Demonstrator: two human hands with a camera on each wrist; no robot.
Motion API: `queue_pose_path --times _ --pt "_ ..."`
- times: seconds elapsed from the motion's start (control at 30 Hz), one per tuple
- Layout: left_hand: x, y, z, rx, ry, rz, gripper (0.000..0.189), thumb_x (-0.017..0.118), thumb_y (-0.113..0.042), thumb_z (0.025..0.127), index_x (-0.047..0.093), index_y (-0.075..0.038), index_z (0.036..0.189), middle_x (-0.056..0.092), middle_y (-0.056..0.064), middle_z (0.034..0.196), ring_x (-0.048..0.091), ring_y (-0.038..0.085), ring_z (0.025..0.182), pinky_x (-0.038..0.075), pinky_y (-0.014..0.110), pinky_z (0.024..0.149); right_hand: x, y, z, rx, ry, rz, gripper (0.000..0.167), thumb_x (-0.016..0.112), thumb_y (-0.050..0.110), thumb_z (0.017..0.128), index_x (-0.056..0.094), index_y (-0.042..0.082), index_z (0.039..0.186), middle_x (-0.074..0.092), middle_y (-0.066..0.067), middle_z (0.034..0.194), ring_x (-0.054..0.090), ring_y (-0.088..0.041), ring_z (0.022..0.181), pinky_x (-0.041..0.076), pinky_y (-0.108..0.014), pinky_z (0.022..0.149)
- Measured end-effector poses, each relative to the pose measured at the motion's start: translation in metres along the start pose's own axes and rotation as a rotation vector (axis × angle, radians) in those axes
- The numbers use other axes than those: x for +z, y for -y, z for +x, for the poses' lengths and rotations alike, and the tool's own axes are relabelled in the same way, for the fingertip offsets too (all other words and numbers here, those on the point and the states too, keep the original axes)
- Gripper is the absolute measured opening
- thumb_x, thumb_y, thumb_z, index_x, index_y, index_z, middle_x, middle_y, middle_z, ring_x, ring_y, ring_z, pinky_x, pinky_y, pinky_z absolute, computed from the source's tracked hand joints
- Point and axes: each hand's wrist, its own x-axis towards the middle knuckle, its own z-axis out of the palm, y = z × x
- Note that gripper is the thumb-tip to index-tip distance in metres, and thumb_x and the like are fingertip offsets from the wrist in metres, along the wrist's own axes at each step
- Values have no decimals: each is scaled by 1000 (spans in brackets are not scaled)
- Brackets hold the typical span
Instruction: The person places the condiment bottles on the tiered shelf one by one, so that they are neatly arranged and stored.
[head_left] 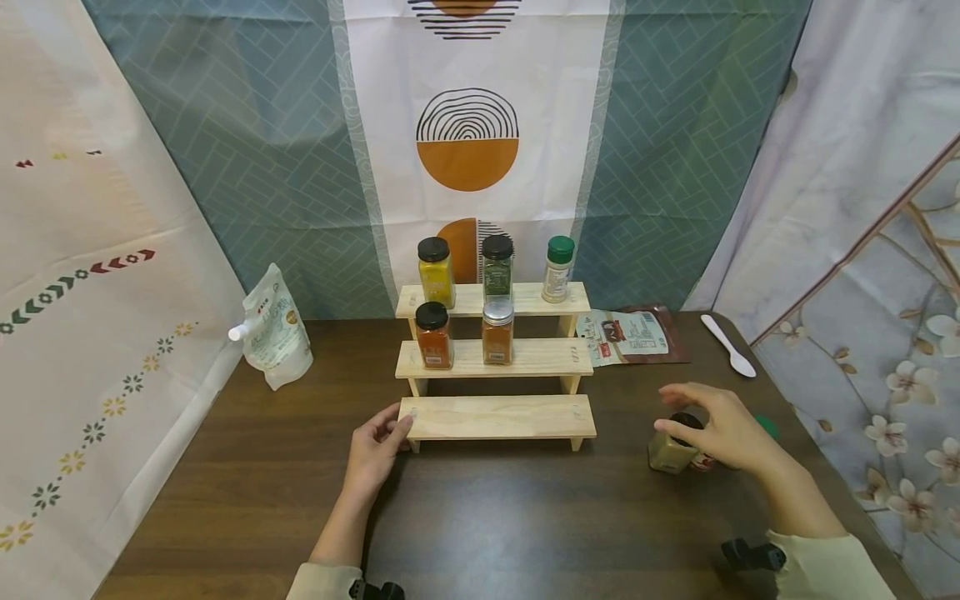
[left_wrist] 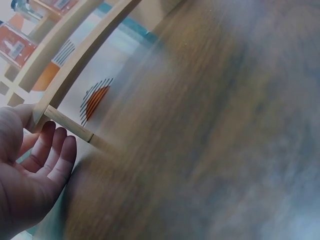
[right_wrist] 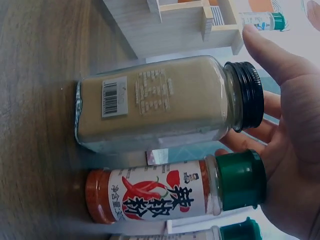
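Note:
My left hand holds the left end of the lowest step of a three-tier wooden rack. In the left wrist view its fingers curl beside the rack's leg. My right hand arches over a square glass jar of beige powder with a black lid. Thumb and fingers are spread around the lid, without a visible grip. Next to that jar stands a chili powder shaker with a green cap, close to my palm. Another green-capped shaker shows partly at the lower edge.
On the middle tier are two orange-brown spice jars. A yellow jar, a green herb jar and a green-capped shaker occupy the top tier. Around the rack lie a white spouted pouch, a brown packet and a white spoon.

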Motion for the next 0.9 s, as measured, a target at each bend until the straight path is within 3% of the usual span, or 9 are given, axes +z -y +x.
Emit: queue_pose_path --times 0.27,0.47,0.73,0.9 --pt "0 1 0 -2 4 -4 44 71 -19 98 61 4 135 67 13 90 67 14 75 59 26 69 -3 -4 -6 -6 27 9 63 95 32 70 69 8 121 73 -2 103 66 -12 94 56 -44 79" --pt "0 0 0 -4 6 -11 44 71 -18 98 60 4 135 67 13 91 66 14 75 59 26 69 -7 -4 -12 17 49 0 64 95 38 68 70 8 120 73 -4 109 64 -12 97 57 -49 78" --pt "0 0 0 5 4 -10 45 71 -19 98 60 4 135 68 14 91 67 14 75 59 27 70 -8 -6 -15 -26 -10 -33 55 98 36 63 74 13 107 72 5 98 62 -7 82 53 -29 66" --pt "0 0 0 5 7 -13 45 71 -19 98 60 4 135 68 14 91 67 14 76 59 27 69 -5 -7 -16 -74 -52 -35 53 98 31 63 75 12 106 71 8 94 61 -5 79 53 -27 63"
